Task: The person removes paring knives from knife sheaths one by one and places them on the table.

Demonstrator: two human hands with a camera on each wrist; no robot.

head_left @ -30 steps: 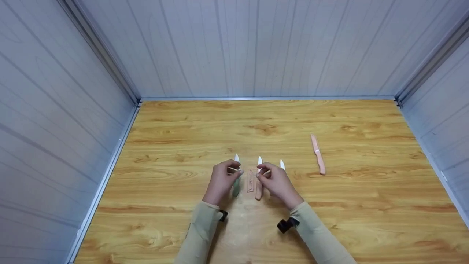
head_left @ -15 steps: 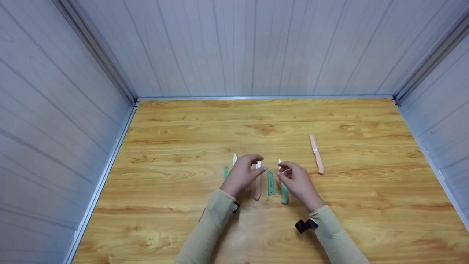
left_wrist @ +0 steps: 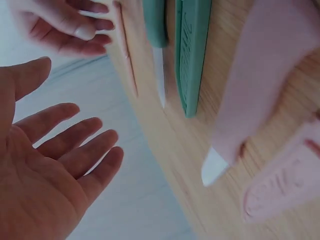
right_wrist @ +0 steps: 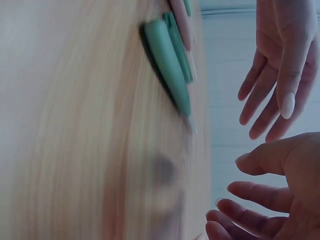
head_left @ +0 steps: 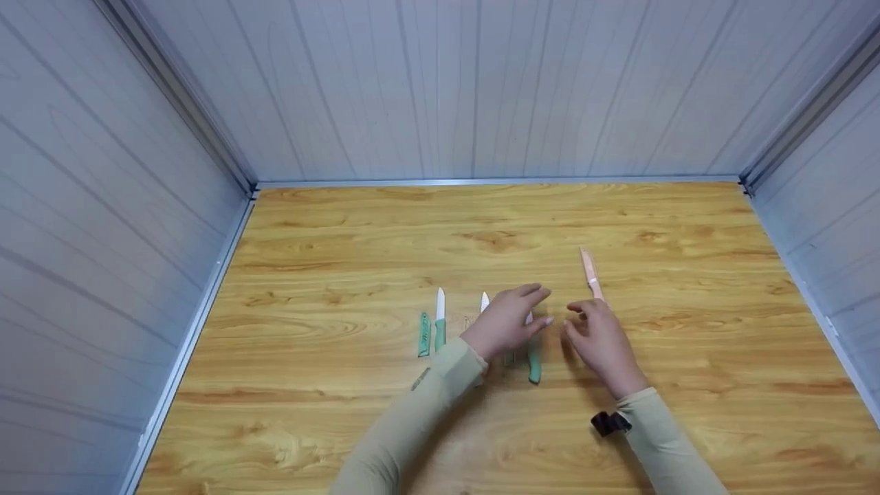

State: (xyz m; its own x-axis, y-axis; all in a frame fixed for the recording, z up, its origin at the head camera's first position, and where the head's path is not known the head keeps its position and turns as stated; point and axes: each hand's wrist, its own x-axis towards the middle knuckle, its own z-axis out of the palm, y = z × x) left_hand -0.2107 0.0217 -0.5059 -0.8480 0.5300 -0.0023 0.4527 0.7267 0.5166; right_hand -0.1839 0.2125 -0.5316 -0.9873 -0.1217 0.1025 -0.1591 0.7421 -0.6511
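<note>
My left hand [head_left: 507,322] hovers over the middle of a row of knives and sheaths, fingers spread, holding nothing. It hides much of a pink-handled knife [left_wrist: 255,75], a pink sheath [left_wrist: 285,175] and a green sheath [left_wrist: 192,60]. Just beyond its fingertips lies a green-handled knife [head_left: 534,364], its blade bare. To the right, my right hand [head_left: 605,344] is also empty, with loosely bent fingers, and overlaps the handle of a pink knife [head_left: 588,268] whose blade part is pink too. The left wrist view shows both palms facing each other with a gap between.
At the row's left end, a green sheath [head_left: 425,335] lies beside another green-handled knife [head_left: 440,333] with a bare white blade. Wood-grain table [head_left: 330,240] stretches around the row. Pale panel walls [head_left: 440,89] close it in at the back and both sides.
Both hands have moved rightward along the row. The left passed from the left green knife across the pink one; the right left the pink knife and reached the far-right pink knife. The knives stay put.
</note>
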